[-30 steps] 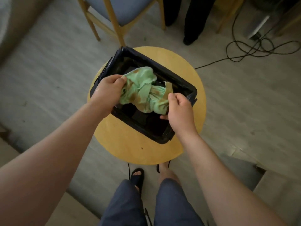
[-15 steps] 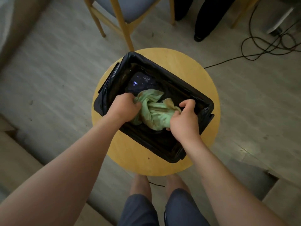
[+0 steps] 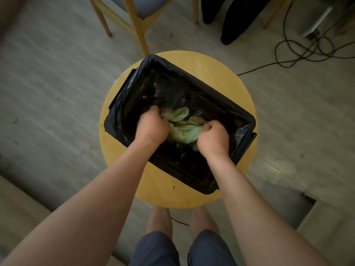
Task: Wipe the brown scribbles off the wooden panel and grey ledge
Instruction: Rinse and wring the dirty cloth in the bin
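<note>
A crumpled green cloth (image 3: 182, 129) with brown stains lies low inside a black rectangular tub lined with a black plastic bag (image 3: 123, 104). My left hand (image 3: 151, 126) grips the cloth's left end with curled fingers. My right hand (image 3: 213, 140) clenches its right end. Both hands are down inside the tub, and the middle of the cloth bunches between them. The wooden panel and grey ledge are out of sight.
The tub stands on a round yellow wooden stool (image 3: 153, 189) just in front of my knees. A wooden chair (image 3: 134, 20) and another person's dark trouser legs (image 3: 234, 18) stand behind it. Black cables (image 3: 299, 52) trail across the grey floor at the upper right.
Both hands have gone down from above the tub into it, taking the cloth with them and squeezing it closer together. The view has also shifted lower and closer.
</note>
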The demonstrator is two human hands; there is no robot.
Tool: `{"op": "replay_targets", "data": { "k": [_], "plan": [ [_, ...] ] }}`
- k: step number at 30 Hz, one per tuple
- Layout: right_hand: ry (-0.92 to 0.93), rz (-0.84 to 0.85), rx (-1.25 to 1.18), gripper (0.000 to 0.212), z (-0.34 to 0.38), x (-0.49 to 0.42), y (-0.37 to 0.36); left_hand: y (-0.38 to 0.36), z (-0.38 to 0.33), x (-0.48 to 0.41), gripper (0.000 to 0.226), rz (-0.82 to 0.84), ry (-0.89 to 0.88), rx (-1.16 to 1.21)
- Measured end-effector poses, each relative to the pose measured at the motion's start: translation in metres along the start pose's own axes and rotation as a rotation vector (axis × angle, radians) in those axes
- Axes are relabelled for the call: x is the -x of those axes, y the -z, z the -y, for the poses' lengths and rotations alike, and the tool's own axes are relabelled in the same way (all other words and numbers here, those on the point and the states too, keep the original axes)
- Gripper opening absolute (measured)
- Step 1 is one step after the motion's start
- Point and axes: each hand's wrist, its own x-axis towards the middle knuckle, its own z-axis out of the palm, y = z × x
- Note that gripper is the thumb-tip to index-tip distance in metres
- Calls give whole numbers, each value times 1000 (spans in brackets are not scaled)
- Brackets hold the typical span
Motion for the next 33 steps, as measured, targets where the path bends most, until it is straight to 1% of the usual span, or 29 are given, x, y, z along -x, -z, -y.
{"op": "replay_targets", "data": {
  "k": [1,2,4,5,6,7,9,11,13,15,18,20,21,22,24,25,27,28,29,30,31,32,33],
  "plan": [
    [-21,-2,-59,33,1,-1,-4,0,-1,-1,26,-15,74,120],
    [-50,40,-118,42,4,-1,-8,-1,-2,-2,26,-1,191,304],
    [-137,201,-194,59,10,0,-21,-4,-9,0,29,149,417,754],
    [-144,261,-196,59,12,1,-27,-6,-13,3,31,233,479,906],
    [-104,289,-172,54,14,1,-34,-7,-15,5,33,295,508,984],
    [-38,283,-144,47,15,3,-38,-8,-17,8,36,340,530,1017],
    [101,222,-148,36,19,14,-42,-9,-17,10,37,395,567,1058],
    [210,202,-193,33,23,29,-38,-11,-14,6,29,405,546,1049],
    [281,223,-255,38,29,42,-33,-6,-12,1,32,383,523,1006],
    [337,221,-262,45,32,47,-31,-3,-13,2,38,415,490,1005],
    [430,143,-85,48,30,35,-39,2,-17,5,37,424,474,1042],
    [482,72,58,49,24,23,-44,1,-18,5,27,408,429,1043],
    [489,50,123,50,21,17,-45,0,-19,6,21,398,401,1039],
    [491,27,199,52,16,9,-46,-1,-19,6,20,389,386,1030],
    [441,-18,353,54,7,-5,-44,1,-22,8,27,390,381,1010],
    [357,-15,370,53,3,-13,-43,4,-23,9,29,393,382,992],
    [141,68,366,50,0,-25,-38,11,-23,10,29,410,397,976],
    [65,103,398,50,0,-26,-35,14,-22,12,27,427,399,988],
    [36,113,428,53,3,-23,-33,19,-21,13,24,442,395,1006],
    [66,99,454,59,6,-19,-30,23,-20,14,22,462,375,1018],
    [118,86,426,66,10,-13,-26,25,-16,14,24,483,351,1015],
    [153,87,366,67,15,-6,-23,27,-13,13,29,506,320,1000],
    [177,111,282,63,18,2,-21,28,-11,13,35,538,284,988]
  ]
}}
